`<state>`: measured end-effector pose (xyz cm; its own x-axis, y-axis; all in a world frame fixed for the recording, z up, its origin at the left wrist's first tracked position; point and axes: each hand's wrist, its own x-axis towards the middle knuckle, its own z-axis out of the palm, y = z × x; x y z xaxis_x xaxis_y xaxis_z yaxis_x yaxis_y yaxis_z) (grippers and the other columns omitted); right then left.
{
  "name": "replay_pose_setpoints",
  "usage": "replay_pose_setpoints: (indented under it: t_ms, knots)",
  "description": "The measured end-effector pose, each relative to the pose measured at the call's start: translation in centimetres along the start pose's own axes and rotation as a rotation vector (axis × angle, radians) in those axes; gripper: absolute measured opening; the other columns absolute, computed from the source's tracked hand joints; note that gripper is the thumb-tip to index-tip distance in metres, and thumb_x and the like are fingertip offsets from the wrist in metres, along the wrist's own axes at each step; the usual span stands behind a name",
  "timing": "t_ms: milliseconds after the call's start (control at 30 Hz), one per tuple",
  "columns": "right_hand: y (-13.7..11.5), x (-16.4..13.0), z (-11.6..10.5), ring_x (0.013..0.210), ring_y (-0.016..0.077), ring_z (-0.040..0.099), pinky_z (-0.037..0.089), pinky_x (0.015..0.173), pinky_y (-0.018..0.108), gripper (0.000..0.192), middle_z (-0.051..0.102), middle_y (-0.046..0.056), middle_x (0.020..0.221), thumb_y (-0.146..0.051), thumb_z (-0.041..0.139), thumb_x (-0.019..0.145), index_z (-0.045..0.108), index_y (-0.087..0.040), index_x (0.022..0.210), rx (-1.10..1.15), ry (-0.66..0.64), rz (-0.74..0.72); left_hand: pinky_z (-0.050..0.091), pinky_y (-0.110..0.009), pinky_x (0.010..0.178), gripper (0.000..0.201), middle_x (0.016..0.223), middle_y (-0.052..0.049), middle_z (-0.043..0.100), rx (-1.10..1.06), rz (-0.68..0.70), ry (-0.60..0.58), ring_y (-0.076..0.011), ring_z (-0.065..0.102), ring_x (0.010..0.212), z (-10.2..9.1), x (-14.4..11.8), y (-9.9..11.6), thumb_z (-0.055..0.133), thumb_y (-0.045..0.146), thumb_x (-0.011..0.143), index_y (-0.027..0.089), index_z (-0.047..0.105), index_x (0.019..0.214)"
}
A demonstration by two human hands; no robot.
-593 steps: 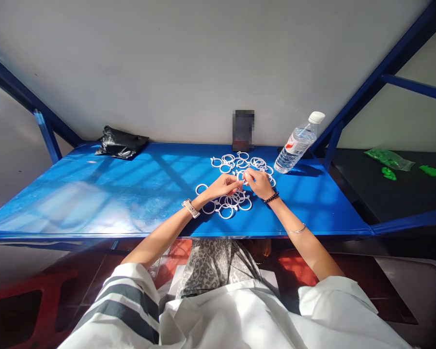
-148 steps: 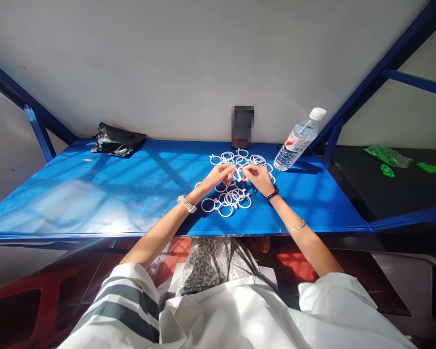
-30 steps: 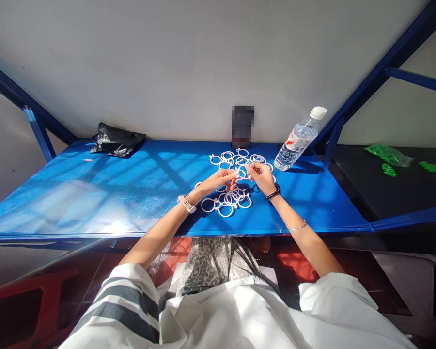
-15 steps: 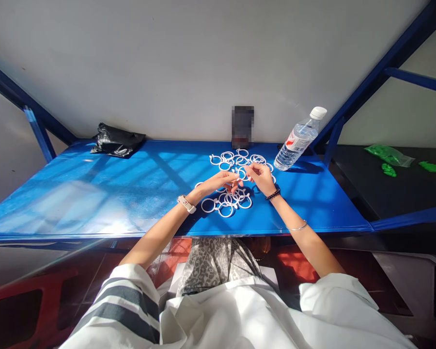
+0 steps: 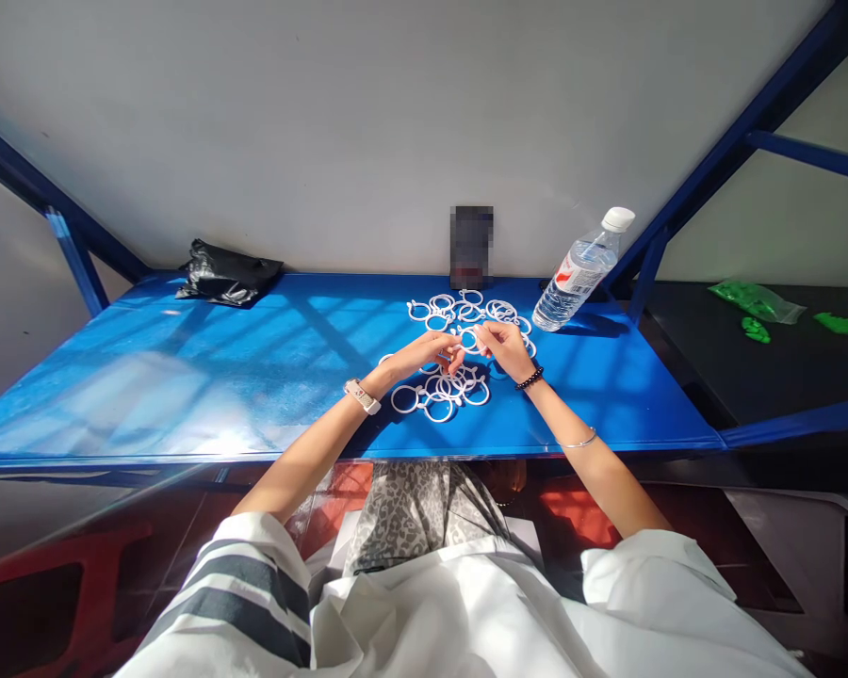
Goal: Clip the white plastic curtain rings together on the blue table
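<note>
Between my hands is a white ring [image 5: 468,352] with a small tab on its rim, like a curtain ring. My left hand [image 5: 432,352] pinches it on the left, its lower fingers curled beneath. On the right, my right hand [image 5: 507,347] grips the same ring with thumb and forefinger. Closer to me, a loose pile of similar white rings [image 5: 439,407] lies on the blue table [image 5: 311,377]. Beyond my hands is a second group of white rings [image 5: 470,299], partly covered by my right hand.
A water bottle [image 5: 578,273] with a white cap stands right of the far rings. At the back are a blurred dark upright object [image 5: 471,247] and a black plastic bag [image 5: 230,273]. Green items in a clear bag [image 5: 756,301] lie on a dark surface at right.
My fingers have shifted slightly around the ring held between them. The other rings, the bottle and the bag stay in place.
</note>
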<state>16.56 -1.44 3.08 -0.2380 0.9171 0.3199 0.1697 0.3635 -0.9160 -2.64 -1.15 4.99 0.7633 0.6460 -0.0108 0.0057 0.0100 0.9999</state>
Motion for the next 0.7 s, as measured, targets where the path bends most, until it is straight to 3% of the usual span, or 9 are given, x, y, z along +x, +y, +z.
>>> replay_pose_setpoints:
  t_ms: [400,700]
  knots:
    - [-0.1,0.0,0.1,0.047,0.0102,0.047,0.038,0.048,0.025,0.061,0.050,0.000,0.048,-0.067,0.050,0.083,0.049,-0.019,0.047,-0.023,-0.001,0.014,0.044,-0.025,0.062,0.048,0.060,-0.005,0.059,-0.058,-0.013,0.029,-0.0121,0.055,0.060,-0.4,0.4,-1.0,0.051,0.048,0.088,0.011,0.058,0.058]
    - [-0.8,0.0,-0.1,0.046,0.0099,0.046,0.037,0.044,0.025,0.056,0.053,0.000,0.056,-0.071,0.050,0.081,0.061,-0.019,0.064,-0.031,0.012,-0.011,0.040,-0.023,0.058,0.043,0.058,-0.001,0.056,-0.043,0.013,0.016,-0.0108,0.054,0.058,-0.7,0.3,-1.3,0.061,0.052,0.083,0.011,0.062,0.074]
